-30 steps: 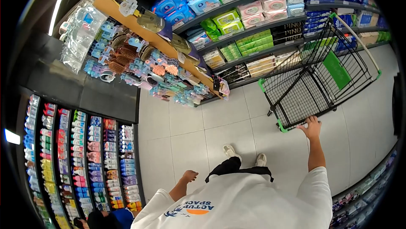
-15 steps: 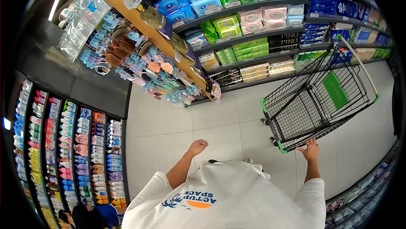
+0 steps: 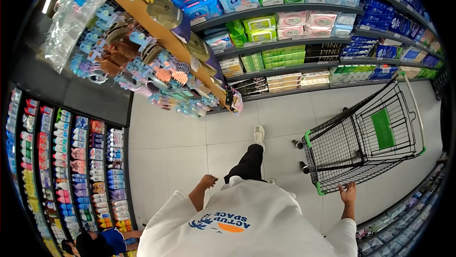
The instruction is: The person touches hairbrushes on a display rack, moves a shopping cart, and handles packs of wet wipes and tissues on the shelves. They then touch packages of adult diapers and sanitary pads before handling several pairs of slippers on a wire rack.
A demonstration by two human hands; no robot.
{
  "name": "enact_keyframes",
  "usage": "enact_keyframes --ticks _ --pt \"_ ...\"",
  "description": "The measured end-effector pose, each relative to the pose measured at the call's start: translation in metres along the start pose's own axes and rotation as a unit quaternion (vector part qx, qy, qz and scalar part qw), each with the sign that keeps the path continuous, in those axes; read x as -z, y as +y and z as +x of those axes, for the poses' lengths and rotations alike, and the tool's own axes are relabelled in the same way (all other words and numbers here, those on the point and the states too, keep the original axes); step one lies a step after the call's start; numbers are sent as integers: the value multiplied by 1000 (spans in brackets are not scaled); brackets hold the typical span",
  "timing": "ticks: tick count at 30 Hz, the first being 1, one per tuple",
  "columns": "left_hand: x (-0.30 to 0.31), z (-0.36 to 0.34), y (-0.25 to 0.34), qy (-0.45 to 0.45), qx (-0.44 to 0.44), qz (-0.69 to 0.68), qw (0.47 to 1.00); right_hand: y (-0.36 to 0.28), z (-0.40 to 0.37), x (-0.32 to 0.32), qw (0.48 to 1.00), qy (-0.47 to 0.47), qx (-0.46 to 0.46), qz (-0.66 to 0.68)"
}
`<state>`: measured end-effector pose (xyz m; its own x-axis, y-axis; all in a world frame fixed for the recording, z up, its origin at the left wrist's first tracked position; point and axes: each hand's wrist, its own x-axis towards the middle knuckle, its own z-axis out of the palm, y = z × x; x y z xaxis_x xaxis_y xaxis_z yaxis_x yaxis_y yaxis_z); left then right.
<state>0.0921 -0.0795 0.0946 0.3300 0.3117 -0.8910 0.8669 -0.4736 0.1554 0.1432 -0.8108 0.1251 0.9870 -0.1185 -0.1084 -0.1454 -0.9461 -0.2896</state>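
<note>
One shopping cart (image 3: pixel 363 145) stands on the smooth pale tiles (image 3: pixel 183 162), ahead and to the person's right, a black wire mesh basket with one flat green panel (image 3: pixel 383 129) and one long, curved, pale handle (image 3: pixel 416 102). Two green corner pieces (image 3: pixel 320 189) mark its near end, and two dark wheels (image 3: pixel 304 167) poke out beside them.

And there's the right hand (image 3: pixel 348 193), up at the cart's lower rim, fingers bent there; whether they clamp the wire, I cannot tell. The left hand (image 3: pixel 208 181) hangs out over the floor, well apart from the cart, fingers loosely curled and nothing visible in it; how tightly it's closed, I cannot tell.

Two light shoes (image 3: pixel 259 135) below, one nearly hidden by the white shirt (image 3: pixel 247 224). Up on the shelves, four soft pink packs (image 3: pixel 291 18) sit two by two, with three flat black boxes (image 3: pixel 323 53) stacked lower down. One other person (image 3: pixel 111 242) is at lower left, in blue.
</note>
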Motion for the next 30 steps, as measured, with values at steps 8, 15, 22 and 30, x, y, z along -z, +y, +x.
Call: enact_keyframes --ticks 8,15,22,30 --pt "67 148 127 -44 -23 22 999 -40 21 -20 940 216 -253 -78" --pt "169 157 444 125 -385 -114 907 -218 214 3 942 302 -118 83" --pt "263 82 607 318 -504 -413 688 -437 430 8 953 160 195 167" --pt "332 99 633 380 -517 -375 669 -651 546 -10 907 40 354 224"
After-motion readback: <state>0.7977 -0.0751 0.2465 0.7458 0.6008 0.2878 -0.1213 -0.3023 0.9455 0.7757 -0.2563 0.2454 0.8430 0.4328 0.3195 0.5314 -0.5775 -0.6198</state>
